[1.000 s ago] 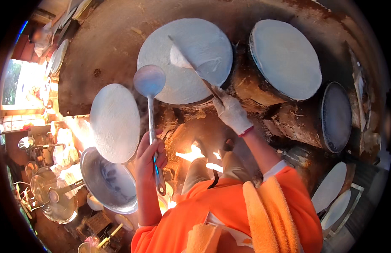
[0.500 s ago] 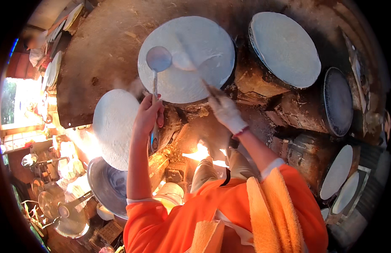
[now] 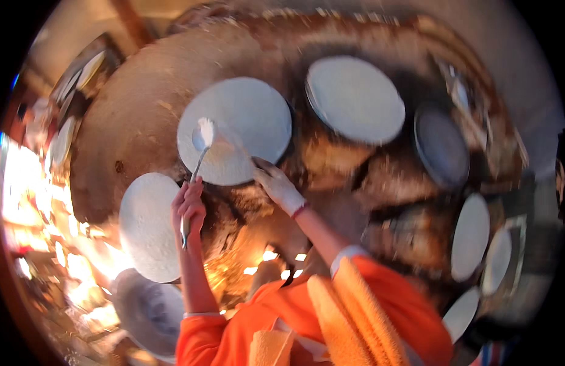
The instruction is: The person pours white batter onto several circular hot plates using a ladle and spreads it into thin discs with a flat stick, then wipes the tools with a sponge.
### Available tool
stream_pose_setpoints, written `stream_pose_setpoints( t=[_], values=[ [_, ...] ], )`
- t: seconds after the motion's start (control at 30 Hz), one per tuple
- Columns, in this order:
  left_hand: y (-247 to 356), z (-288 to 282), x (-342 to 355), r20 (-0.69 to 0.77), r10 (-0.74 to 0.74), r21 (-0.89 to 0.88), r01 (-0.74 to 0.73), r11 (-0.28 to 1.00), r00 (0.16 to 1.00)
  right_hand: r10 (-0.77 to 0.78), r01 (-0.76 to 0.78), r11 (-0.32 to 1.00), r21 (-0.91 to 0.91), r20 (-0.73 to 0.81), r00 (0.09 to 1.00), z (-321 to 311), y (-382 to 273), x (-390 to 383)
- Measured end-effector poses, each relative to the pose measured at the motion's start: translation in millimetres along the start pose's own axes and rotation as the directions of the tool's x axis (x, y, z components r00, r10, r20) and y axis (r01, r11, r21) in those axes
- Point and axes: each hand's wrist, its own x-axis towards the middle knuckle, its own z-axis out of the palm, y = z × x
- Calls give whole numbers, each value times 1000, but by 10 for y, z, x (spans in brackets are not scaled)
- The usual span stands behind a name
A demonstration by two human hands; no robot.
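Observation:
My left hand (image 3: 189, 204) is closed around the handle of a metal ladle (image 3: 202, 141), whose bowl hangs over the left part of a round griddle coated with white batter (image 3: 246, 113). Something bright white shows at the top of the bowl; batter or glare, I cannot tell which. My right hand (image 3: 281, 188), in a pale work glove, grips a thin flat scraper (image 3: 233, 144) at the griddle's near right edge. Motion blurs the scraper, and its far end lies across the white layer; whether it touches is unclear.
Another white-coated round griddle (image 3: 149, 229) stands left of my left arm. To the right are a further coated griddle (image 3: 355, 100) and a dark bare one (image 3: 441, 146). Fire (image 3: 270, 255) glows below my hands. A large metal basin (image 3: 151, 311) sits lower left.
The view has shifted, so the griddles appear lower and farther left. The ladle bowl has tilted from facing me roundly. My right hand has come closer to the left hand, its scraper pointing more leftward.

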Motion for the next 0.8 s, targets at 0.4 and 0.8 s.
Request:
stream_pose_setpoints(
  t=[0.4, 0.8],
  values=[
    [-265, 537, -417, 204, 134, 387, -206, 899, 970, -623, 91, 382, -920, -184, 760, -999, 566, 63],
    [-742, -302, -3559, -347, 898, 860, -290, 420, 271, -299, 415, 399, -818, 312, 902, -290, 870, -218]
  ],
)
